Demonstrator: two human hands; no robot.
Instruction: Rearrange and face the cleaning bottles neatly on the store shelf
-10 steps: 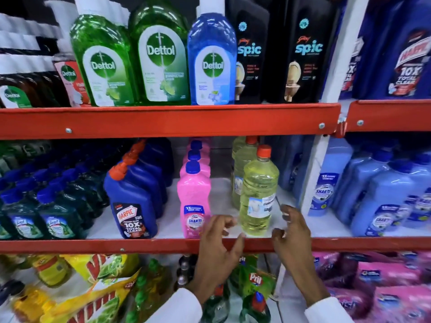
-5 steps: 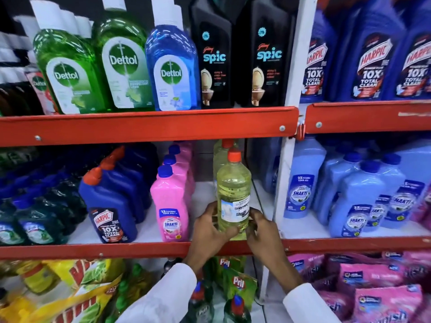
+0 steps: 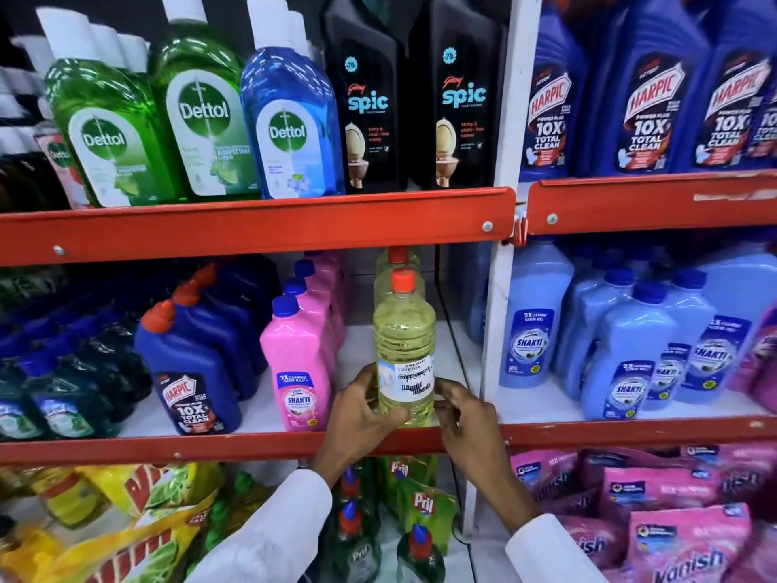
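Bottle of yellow liquid stands upright at the near edge of the middle shelf. My left hand and right hand both wrap its ribbed base. I judge it full, heavy, slightly squeezable; low grip suits.

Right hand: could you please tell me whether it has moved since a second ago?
Yes. The right hand has moved left, away from the white upright, and now grips the yellow bottle.
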